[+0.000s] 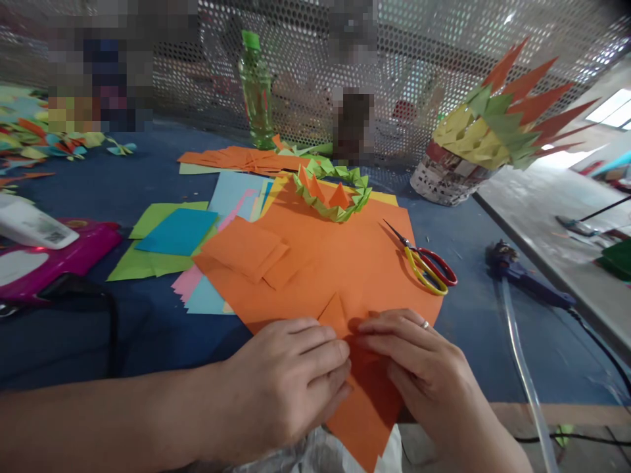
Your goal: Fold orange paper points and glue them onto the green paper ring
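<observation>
Orange folded paper (pixel 336 311) touched my curled left fingers (pixel 320 358) and bent right fingers (pixel 399 346), grip unclear; beyond it stood a green-capped bottle (pixel 257 98).

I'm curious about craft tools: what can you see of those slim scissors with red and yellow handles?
The slim scissors with one red and one yellow handle loop lie on the large orange paper sheet, near its right edge. Their dark, metal-looking blades appear closed, tapering to a point aimed toward the picture's upper left. The red loop lies farther right. No hand touches them; the right hand is nearest.
</observation>
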`<state>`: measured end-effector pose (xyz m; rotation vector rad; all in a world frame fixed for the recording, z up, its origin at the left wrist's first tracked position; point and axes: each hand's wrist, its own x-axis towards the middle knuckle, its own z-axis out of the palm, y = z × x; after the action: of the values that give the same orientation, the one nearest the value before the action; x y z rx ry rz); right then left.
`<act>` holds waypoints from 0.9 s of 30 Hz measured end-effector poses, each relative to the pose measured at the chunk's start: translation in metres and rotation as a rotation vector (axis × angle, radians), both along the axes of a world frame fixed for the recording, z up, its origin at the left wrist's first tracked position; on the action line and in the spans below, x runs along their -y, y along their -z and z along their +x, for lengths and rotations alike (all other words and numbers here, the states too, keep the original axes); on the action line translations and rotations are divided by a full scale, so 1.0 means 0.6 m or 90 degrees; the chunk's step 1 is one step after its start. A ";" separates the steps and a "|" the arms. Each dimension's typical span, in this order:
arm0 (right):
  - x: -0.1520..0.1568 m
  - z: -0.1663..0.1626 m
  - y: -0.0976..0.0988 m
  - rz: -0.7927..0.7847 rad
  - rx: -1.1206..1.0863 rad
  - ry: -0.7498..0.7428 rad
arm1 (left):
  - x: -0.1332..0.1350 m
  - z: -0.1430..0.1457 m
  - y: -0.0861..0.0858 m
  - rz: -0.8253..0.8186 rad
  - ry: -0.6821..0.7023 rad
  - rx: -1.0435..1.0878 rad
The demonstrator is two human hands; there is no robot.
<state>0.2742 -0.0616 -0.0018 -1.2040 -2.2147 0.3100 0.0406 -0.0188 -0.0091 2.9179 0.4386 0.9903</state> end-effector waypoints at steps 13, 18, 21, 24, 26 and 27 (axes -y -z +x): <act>0.028 0.016 0.009 -0.084 0.000 -0.008 | 0.001 -0.004 -0.008 -0.062 0.040 -0.007; 0.024 0.014 0.013 -0.116 0.014 0.062 | 0.004 -0.002 -0.011 -0.090 0.041 0.012; 0.023 0.008 0.016 -0.103 0.042 0.103 | 0.006 -0.003 -0.013 -0.092 0.031 0.015; 0.021 -0.001 0.018 -0.075 0.053 0.131 | 0.006 -0.004 -0.016 -0.105 0.025 0.010; 0.020 -0.006 0.018 -0.060 0.056 0.139 | 0.007 -0.005 -0.019 -0.115 0.020 0.005; 0.020 -0.007 0.019 -0.058 0.057 0.142 | 0.008 -0.004 -0.021 -0.118 0.018 0.002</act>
<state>0.2700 -0.0738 -0.0129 -1.5252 -2.1340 0.2732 0.0380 -0.0233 0.0033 2.7498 0.4611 0.8986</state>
